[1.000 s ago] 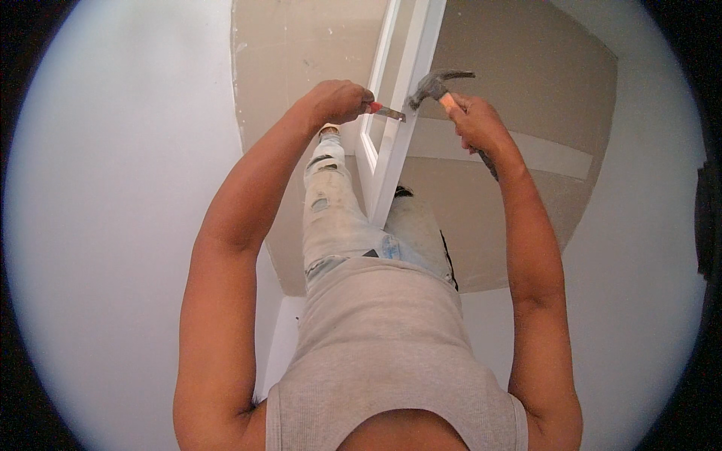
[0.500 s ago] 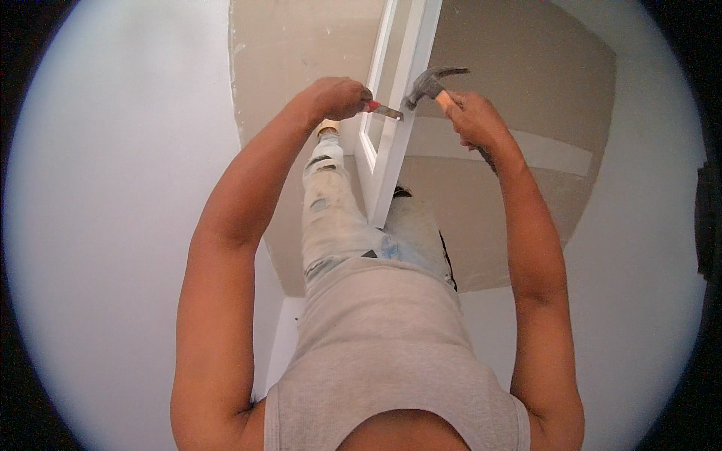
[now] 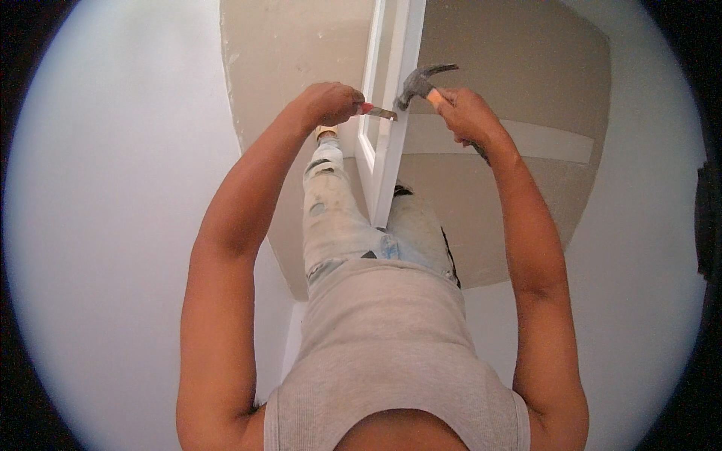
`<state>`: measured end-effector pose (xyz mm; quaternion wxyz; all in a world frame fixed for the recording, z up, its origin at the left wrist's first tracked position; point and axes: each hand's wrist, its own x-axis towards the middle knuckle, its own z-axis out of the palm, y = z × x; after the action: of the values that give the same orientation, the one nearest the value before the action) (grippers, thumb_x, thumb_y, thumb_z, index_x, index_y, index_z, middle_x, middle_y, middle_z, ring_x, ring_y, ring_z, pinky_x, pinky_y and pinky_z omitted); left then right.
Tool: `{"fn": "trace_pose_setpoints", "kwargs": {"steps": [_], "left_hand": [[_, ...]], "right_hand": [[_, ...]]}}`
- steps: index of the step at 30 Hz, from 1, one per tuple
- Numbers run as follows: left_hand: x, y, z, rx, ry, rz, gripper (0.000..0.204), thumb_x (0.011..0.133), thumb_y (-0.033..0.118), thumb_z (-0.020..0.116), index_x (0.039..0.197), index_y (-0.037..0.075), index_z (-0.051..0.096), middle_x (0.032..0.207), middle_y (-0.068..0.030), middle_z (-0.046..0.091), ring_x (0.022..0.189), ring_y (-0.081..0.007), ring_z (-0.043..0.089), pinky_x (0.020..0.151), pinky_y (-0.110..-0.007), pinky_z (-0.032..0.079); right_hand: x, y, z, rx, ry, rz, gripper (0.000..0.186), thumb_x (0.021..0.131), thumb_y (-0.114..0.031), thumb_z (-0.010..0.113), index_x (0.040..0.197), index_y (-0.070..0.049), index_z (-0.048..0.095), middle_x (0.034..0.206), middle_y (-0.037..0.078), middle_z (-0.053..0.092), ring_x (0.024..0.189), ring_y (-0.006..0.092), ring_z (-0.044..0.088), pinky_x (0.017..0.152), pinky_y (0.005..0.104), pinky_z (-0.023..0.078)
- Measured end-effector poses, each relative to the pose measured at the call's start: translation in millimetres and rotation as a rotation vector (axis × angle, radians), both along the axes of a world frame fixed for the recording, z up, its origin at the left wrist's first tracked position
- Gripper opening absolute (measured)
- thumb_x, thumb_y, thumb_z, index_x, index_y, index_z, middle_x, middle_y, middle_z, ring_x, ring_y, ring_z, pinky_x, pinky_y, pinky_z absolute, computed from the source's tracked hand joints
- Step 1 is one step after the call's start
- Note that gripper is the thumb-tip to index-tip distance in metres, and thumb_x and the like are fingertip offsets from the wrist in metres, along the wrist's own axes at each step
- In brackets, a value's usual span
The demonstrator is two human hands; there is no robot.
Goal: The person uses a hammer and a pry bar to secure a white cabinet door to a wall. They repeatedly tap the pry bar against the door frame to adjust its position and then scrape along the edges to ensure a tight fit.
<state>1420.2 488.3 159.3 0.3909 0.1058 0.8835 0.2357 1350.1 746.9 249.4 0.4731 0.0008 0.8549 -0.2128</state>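
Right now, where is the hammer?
In the head view, the hammer is upper centre, in the right hand, its head just right of the white frame, near the chisel.

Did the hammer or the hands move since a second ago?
Hardly. The right hand keeps its grip on the claw hammer, whose head has edged a touch closer to the white door edge. The left hand still presses the red-handled chisel against that edge. Nothing was picked up or let go, and the person's stance looks the same.
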Motion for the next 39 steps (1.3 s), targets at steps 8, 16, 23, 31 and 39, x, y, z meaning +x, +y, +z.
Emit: {"fn": "trace_pose_setpoints", "kwargs": {"steps": [8,16,23,31,39], "left_hand": [[1,3,6,-0.047,0.002,-0.017,0.030,0.103,0.034,0.058,0.122,0.015,0.073,0.107,-0.0135,0.076,0.098,-0.0364,0.072,0.083,-0.051,0.055],[-1,1,5,-0.024,-0.035,0.013,0.029,0.103,0.032,0.059,0.123,0.016,0.072,0.105,-0.0131,0.077,0.096,-0.0352,0.073,0.083,-0.050,0.055],[3,5,12,-0.078,-0.014,0.045,0.027,0.101,0.034,0.062,0.118,0.017,0.076,0.103,-0.0100,0.077,0.093,-0.0316,0.073,0.080,-0.046,0.056],[0,6,21,-0.095,-0.039,0.024,0.026,0.101,0.030,0.062,0.118,0.016,0.075,0.099,-0.0094,0.078,0.089,-0.0289,0.073,0.078,-0.045,0.056],[12,4,13,-0.071,0.035,0.051,0.026,0.101,0.031,0.062,0.117,0.016,0.076,0.099,-0.0095,0.078,0.089,-0.0294,0.073,0.076,-0.045,0.056]], "right_hand": [[0,3,-1,-0.008,0.026,0.053,0.046,0.103,-0.024,0.055,0.146,-0.008,0.059,0.068,0.006,0.058,0.051,0.0142,0.055,0.045,0.0332,0.048],[-4,1,1,-0.022,0.064,0.019,0.039,0.104,-0.023,0.055,0.136,-0.005,0.065,0.066,0.006,0.058,0.049,0.0133,0.054,0.044,0.0333,0.047],[-3,-1,1,-0.002,0.039,0.046,0.037,0.103,-0.022,0.056,0.134,-0.004,0.067,0.066,0.006,0.058,0.048,0.0138,0.053,0.043,0.0331,0.046],[2,-4,3,-0.024,-0.046,0.117,0.041,0.103,-0.024,0.058,0.140,-0.006,0.064,0.069,0.006,0.059,0.052,0.0134,0.056,0.045,0.0331,0.046],[10,-4,5,0.010,0.015,-0.035,0.043,0.103,-0.024,0.057,0.143,-0.009,0.062,0.069,0.003,0.057,0.053,0.0126,0.053,0.046,0.0309,0.046]]}}
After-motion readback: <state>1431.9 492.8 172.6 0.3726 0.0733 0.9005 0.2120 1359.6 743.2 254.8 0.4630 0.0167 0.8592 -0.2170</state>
